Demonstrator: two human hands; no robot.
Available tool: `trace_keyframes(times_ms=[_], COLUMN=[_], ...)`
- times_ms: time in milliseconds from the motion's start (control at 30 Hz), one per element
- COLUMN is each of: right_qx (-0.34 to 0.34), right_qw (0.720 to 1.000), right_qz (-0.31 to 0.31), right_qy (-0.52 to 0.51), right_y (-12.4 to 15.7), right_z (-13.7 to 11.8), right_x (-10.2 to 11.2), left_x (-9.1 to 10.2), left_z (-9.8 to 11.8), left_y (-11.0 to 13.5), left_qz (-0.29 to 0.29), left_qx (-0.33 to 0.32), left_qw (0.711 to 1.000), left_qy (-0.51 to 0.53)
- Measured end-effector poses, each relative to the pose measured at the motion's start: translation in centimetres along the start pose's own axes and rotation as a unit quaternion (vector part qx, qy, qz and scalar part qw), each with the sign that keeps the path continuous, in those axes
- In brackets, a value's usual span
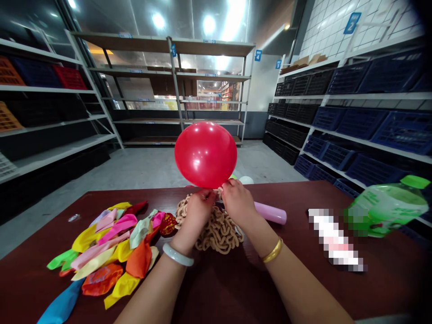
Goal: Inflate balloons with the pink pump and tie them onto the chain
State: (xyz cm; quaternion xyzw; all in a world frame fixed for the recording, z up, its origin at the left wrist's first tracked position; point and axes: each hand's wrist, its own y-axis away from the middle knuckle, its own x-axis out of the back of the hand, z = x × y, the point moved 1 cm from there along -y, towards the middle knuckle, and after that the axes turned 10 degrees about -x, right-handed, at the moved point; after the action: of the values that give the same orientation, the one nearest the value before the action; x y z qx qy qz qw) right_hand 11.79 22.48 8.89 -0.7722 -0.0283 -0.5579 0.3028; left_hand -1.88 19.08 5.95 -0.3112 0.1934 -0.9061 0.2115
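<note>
An inflated red balloon stands upright over the table, its neck end down between my two hands. My left hand, above a pale bangle, is closed at the base of the balloon. My right hand, above a gold bracelet, pinches at the same spot from the other side, with a bit of tan cord showing by its fingertips. Under both hands lies a heap of thick tan cord. The balloon's neck and the exact grip are mostly hidden by my fingers.
Deflated balloons in many colours are spread on the dark red table at left. A pink-purple cylinder lies right of my hands. Farther right are a blurred-out flat object and a green bottle. Shelves with crates stand beyond.
</note>
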Motion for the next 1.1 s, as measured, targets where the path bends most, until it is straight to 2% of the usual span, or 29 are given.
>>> trace_keyframes(times_ms=[100, 200, 300, 433, 533, 700, 833, 967, 1100], right_qx=[-0.018, -0.037, -0.014, 0.043, 0.041, -0.009, -0.057, -0.048, -0.027], right_qw=[0.998, 0.985, 0.966, 0.961, 0.959, 0.940, 0.928, 0.915, 0.929], right_qz=[0.012, 0.025, 0.063, 0.105, 0.098, 0.059, 0.073, 0.062, 0.064], right_qy=[-0.063, -0.164, -0.251, -0.251, -0.262, -0.337, -0.360, -0.396, -0.365], right_y=[-0.2, -0.6, -0.7, -0.3, -0.1, -0.4, -0.7, -1.1, -1.3], right_z=[0.4, 0.7, 0.6, 0.3, 0.4, 0.3, 0.3, 0.7, 0.9], right_x=[-0.9, -1.9, -2.2, -1.8, -1.6, -1.6, -2.0, -2.6, -2.9], left_x=[0.4, 0.3, -0.1, -0.4, -0.4, -0.4, -0.7, -0.7, -0.6], left_z=[0.6, 0.5, -0.3, -1.2, -1.5, -1.1, -0.2, 0.1, -0.1], left_y=[0.0, -0.1, -0.1, -0.1, -0.2, 0.0, 0.3, 0.2, 0.1], left_qz=[0.003, 0.015, 0.027, 0.047, 0.061, 0.083, 0.074, 0.074, 0.069], left_qx=[-0.010, -0.009, 0.043, 0.108, 0.116, 0.085, 0.074, 0.083, 0.092], left_qw=[0.999, 0.993, 0.969, 0.932, 0.931, 0.942, 0.953, 0.948, 0.941], left_qy=[0.033, 0.119, 0.243, 0.343, 0.340, 0.314, 0.285, 0.298, 0.317])
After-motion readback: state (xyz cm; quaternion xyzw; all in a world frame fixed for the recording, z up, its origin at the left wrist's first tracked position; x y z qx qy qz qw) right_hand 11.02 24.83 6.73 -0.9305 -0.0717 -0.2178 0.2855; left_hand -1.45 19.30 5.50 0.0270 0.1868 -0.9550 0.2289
